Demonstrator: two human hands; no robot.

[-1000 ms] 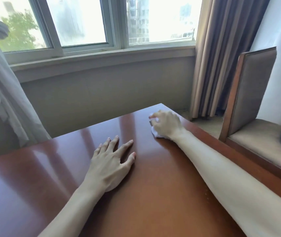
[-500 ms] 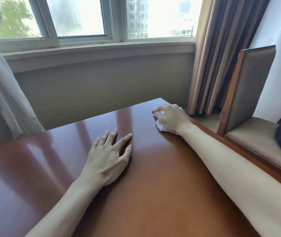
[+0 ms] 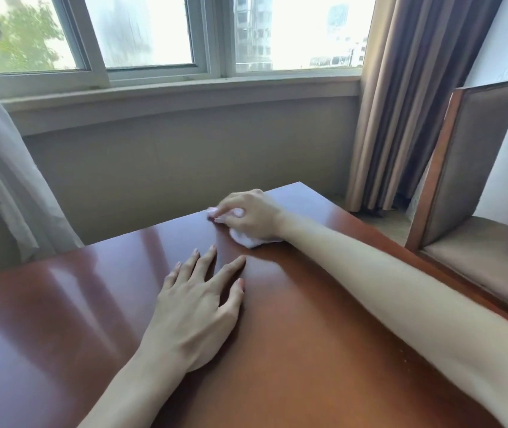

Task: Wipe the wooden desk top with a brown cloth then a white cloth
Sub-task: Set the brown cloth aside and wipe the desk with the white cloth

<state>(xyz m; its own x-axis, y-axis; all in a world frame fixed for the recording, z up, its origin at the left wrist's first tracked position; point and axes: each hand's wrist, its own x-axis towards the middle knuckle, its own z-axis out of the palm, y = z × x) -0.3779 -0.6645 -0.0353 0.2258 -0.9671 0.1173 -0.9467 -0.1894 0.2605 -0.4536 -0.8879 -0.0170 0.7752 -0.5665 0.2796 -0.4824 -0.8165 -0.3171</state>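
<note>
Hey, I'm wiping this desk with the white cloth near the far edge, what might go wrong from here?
1. The right hand works the white cloth close to the desk far edge, so a long stroke may push the cloth off.
2. The cloth is bunched small under the fingers, so each pass may leave unwiped strips.
3. The left hand rests flat on the glossy top and may leave prints.

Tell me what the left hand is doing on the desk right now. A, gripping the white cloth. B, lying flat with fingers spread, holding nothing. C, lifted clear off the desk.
B: the left hand lies flat on the wooden desk top with fingers spread, while the right hand grips the white cloth.
</note>
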